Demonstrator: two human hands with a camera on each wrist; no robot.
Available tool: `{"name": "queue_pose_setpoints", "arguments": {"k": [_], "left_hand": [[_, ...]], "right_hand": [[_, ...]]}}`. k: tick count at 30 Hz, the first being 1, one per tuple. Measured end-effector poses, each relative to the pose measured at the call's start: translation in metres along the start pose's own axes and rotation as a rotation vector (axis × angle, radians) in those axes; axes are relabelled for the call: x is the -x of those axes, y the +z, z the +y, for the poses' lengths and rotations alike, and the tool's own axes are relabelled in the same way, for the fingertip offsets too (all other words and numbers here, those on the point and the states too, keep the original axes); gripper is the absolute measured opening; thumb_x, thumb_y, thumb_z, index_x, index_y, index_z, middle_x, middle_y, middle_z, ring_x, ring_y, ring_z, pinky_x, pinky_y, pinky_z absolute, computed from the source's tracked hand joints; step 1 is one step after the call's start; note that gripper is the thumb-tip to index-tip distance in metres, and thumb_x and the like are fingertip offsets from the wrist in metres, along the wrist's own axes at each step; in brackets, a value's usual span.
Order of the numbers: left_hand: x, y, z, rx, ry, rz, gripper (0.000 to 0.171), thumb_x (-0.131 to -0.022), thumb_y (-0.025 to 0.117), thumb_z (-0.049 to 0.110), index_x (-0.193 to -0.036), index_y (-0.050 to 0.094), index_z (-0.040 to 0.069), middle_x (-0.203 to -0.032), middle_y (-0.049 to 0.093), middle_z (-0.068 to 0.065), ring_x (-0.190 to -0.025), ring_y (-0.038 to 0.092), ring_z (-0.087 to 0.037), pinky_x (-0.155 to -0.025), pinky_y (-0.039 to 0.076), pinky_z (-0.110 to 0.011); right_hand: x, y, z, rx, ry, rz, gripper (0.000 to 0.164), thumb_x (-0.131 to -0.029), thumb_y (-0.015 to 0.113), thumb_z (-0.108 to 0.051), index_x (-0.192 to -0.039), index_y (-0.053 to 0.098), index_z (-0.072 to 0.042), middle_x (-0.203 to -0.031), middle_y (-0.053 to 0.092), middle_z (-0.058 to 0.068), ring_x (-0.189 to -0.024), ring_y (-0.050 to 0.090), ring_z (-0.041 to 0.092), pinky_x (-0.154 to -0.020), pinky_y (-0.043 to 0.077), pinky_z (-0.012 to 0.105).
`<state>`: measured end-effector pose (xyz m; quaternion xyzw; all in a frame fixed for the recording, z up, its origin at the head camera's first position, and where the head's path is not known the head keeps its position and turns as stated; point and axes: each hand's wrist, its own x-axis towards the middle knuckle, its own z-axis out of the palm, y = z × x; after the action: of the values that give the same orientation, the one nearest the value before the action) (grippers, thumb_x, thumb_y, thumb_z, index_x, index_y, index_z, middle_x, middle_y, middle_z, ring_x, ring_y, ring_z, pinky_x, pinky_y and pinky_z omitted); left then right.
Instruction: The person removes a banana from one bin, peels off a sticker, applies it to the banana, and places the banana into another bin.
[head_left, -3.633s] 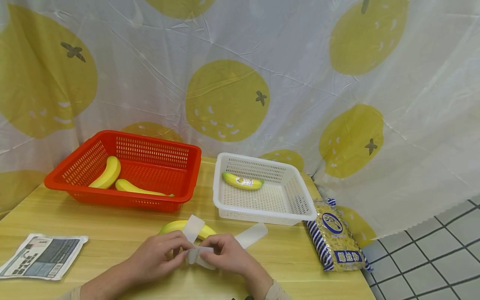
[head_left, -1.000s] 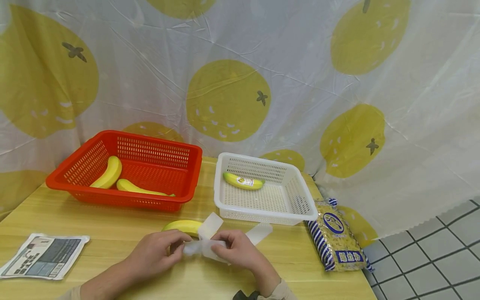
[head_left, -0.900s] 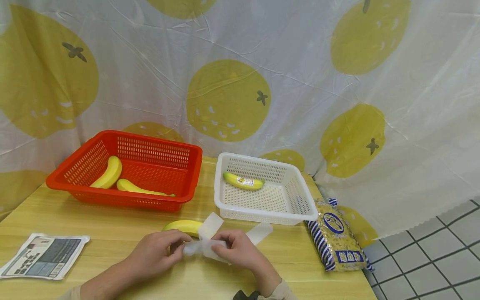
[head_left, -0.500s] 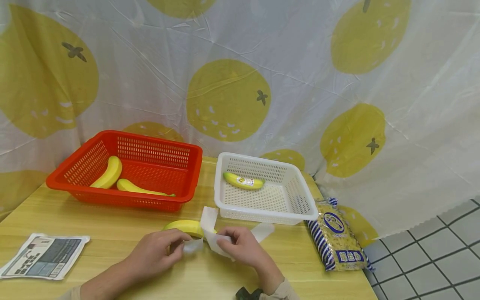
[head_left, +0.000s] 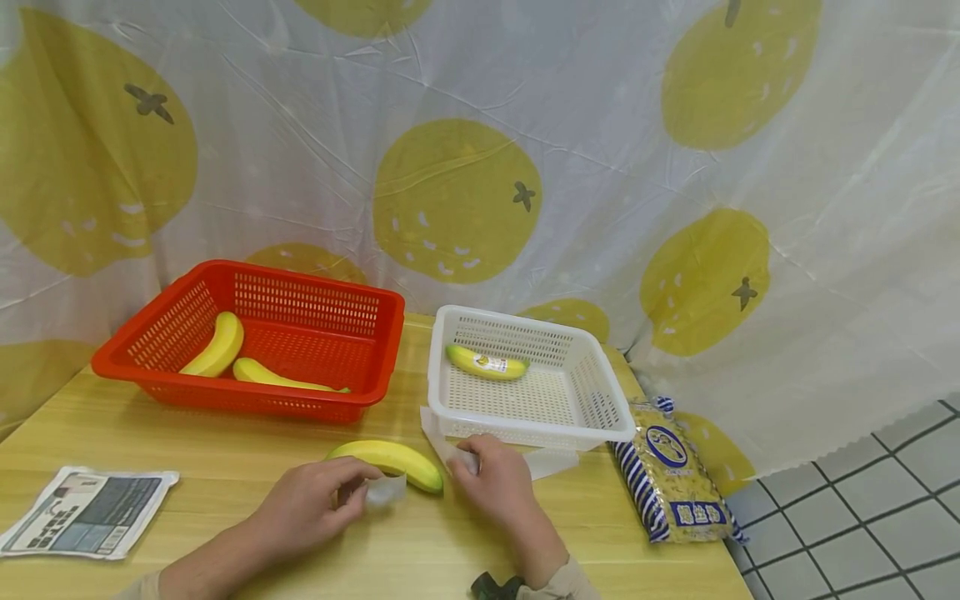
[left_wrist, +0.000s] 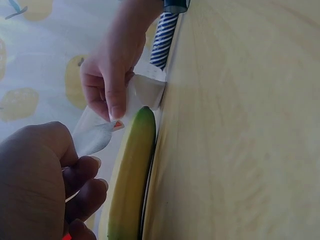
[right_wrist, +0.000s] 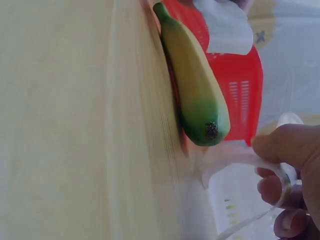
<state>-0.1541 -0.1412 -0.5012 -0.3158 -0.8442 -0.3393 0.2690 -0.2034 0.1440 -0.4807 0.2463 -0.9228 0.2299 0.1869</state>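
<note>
Going by the head view, got a small see-through piece (head_left: pixel 387 492) pinched between thumb and fingers of the left hand (head_left: pixel 318 504); also got a whitish strip (head_left: pixel 553 463) gripped in the curled fingers of the right hand (head_left: pixel 501 483), in front of the white basket (head_left: pixel 450 423); can spot the loose banana (head_left: pixel 390 458) lying on the table (head_left: pixel 247 467) just beyond, no label showing; compare with the banana with a label (head_left: pixel 463 359) inside that basket. In the left wrist view, can make out an orange-red corner (left_wrist: pixel 119 124) on the small piece; so would guess sticker, freshly parted from the strip. In the right wrist view, see the strip curling off the right fingers, near the loose banana's green end; would call this the peeling step, pretty much done; next probably need to drop the strip, steady the fruit and press the sticker on flat.
</note>
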Motion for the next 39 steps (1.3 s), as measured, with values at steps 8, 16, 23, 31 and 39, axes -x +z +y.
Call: {"name": "queue_pose_setpoints", "arguments": {"k": [8, 16, 23, 31, 39], "left_hand": [[0.000, 0.000, 0.000, 0.009, -0.051, -0.017, 0.035, -0.080, 0.081, 0.003, -0.107, 0.073, 0.024, -0.085, 0.058, 0.026, -0.070, 0.049, 0.009, -0.061, 0.039, -0.008], [-0.002, -0.001, 0.001, 0.054, -0.137, 0.022, 0.041, -0.082, 0.077, 0.000, -0.115, 0.063, 0.019, -0.082, 0.059, 0.022, -0.069, 0.052, 0.009, -0.057, 0.046, -0.015], [-0.005, -0.001, 0.001, 0.109, -0.118, 0.112, 0.044, -0.080, 0.076, -0.006, -0.114, 0.060, 0.015, -0.085, 0.061, 0.017, -0.070, 0.055, 0.006, -0.057, 0.047, -0.015], [-0.005, -0.003, 0.002, 0.155, -0.089, 0.135, 0.044, -0.081, 0.076, -0.007, -0.117, 0.061, 0.013, -0.089, 0.065, 0.015, -0.072, 0.059, 0.004, -0.057, 0.043, -0.012], [-0.007, -0.002, 0.003, 0.153, -0.051, 0.102, 0.053, -0.082, 0.080, -0.001, -0.130, 0.060, 0.012, -0.100, 0.074, 0.009, -0.077, 0.065, 0.001, -0.058, 0.045, -0.011]], "right_hand": [[0.001, -0.001, -0.002, -0.004, -0.117, 0.006, 0.038, -0.080, 0.088, -0.044, -0.103, 0.075, -0.015, -0.096, 0.069, -0.008, -0.074, 0.058, 0.002, -0.063, 0.048, 0.015], [-0.001, 0.001, -0.015, -0.058, -0.459, 0.332, 0.005, -0.087, 0.074, -0.014, -0.090, 0.072, -0.010, -0.088, 0.071, -0.002, -0.060, 0.061, 0.006, -0.057, 0.046, 0.008], [0.004, 0.012, -0.052, -0.100, -0.665, 0.294, 0.025, -0.084, 0.071, -0.011, -0.109, 0.075, -0.005, -0.099, 0.074, 0.003, -0.064, 0.059, -0.001, -0.067, 0.043, 0.002], [0.008, 0.025, -0.070, -0.227, -0.623, 0.147, 0.047, -0.086, 0.071, -0.005, -0.132, 0.064, 0.002, -0.120, 0.073, 0.011, -0.069, 0.066, 0.000, -0.070, 0.045, 0.001], [0.011, 0.036, -0.068, -0.697, -0.339, 0.034, 0.045, -0.089, 0.065, 0.010, -0.134, 0.061, 0.006, -0.106, 0.075, 0.020, -0.064, 0.070, 0.011, -0.057, 0.053, 0.013]]}}
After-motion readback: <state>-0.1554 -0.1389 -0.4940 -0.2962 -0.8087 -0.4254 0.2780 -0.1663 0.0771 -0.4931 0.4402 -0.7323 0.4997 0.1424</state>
